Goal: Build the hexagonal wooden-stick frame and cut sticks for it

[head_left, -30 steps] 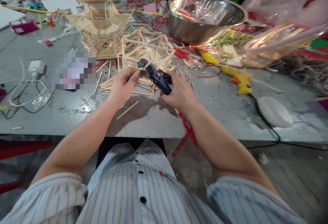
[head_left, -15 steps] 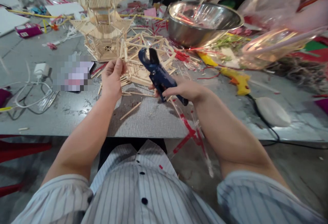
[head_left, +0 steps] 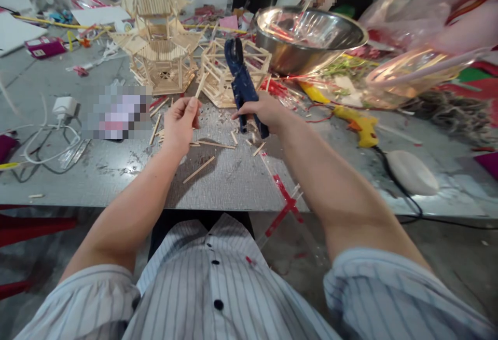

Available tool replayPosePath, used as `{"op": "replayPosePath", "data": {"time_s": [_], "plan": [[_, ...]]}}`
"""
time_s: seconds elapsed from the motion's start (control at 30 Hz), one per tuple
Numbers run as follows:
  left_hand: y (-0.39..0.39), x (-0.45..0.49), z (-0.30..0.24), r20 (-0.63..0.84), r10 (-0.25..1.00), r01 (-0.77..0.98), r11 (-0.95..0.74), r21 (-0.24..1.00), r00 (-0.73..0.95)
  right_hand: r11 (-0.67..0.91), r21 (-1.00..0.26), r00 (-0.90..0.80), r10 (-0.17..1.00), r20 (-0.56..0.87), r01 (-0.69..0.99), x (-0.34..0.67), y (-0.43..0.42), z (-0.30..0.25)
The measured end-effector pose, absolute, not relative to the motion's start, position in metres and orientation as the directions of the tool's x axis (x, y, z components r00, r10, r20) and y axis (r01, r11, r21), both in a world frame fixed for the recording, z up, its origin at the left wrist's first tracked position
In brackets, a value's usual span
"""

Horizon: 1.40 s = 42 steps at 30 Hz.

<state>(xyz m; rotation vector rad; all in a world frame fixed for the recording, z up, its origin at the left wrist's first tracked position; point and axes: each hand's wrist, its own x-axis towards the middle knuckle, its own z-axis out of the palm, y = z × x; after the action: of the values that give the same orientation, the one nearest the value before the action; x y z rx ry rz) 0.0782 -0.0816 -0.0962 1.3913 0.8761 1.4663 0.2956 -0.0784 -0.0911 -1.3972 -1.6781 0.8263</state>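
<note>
My left hand (head_left: 181,122) pinches a short, thin wooden stick (head_left: 201,85) between thumb and fingers, its tip pointing up. A dark blue hand cutter (head_left: 243,85) is gripped in my right hand (head_left: 268,114), its head upward. Behind the cutter stands an open six-sided frame of wooden sticks (head_left: 218,78), partly hidden by the tool. To its left is a tiered stick pagoda (head_left: 153,44) with a pointed roof. Loose stick pieces (head_left: 199,169) lie on the grey table below both hands.
A metal bowl (head_left: 311,39) sits at the back right. The yellow glue gun (head_left: 361,124) lies on the right, its black cable crossing the table's front edge. A phone (head_left: 120,117) and white charger (head_left: 64,107) lie left. Red-taped clear strips (head_left: 288,205) overhang the front edge.
The stick frame now sits clear of my left hand, farther back. My right hand has moved up and forward with the cutter, which is more upright. The left hand has shifted slightly right.
</note>
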Motion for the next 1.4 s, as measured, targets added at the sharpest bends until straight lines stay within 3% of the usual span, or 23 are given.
{"op": "replayPosePath", "data": {"time_s": [0.07, 0.2, 0.37, 0.63, 1.4], "plan": [[-0.084, 0.080, -0.099, 0.352, 0.932, -0.100, -0.343, 0.934, 0.089, 0.126, -0.833, 0.012, 0.987, 0.158, 0.539, 0.304, -0.079, -0.090], [-0.089, 0.084, -0.104, 0.416, 0.898, -0.066, -0.411, 0.909, 0.139, 0.147, -0.589, 0.119, 0.913, 0.389, 0.795, 0.315, -0.104, -0.093], [-0.094, 0.088, -0.105, 0.461, 0.859, -0.039, -0.465, 0.884, 0.223, 0.096, -0.438, 0.056, 0.946, 0.320, 0.894, 0.309, -0.136, -0.106], [-0.093, 0.088, -0.107, 0.511, 0.827, -0.021, -0.521, 0.853, 0.233, 0.137, -0.382, -0.063, 0.978, 0.199, 0.914, 0.297, -0.146, -0.102], [-0.095, 0.091, -0.108, 0.549, 0.780, 0.037, -0.585, 0.810, 0.300, 0.145, -0.348, -0.079, 0.977, 0.197, 0.926, 0.281, -0.155, -0.101]]}}
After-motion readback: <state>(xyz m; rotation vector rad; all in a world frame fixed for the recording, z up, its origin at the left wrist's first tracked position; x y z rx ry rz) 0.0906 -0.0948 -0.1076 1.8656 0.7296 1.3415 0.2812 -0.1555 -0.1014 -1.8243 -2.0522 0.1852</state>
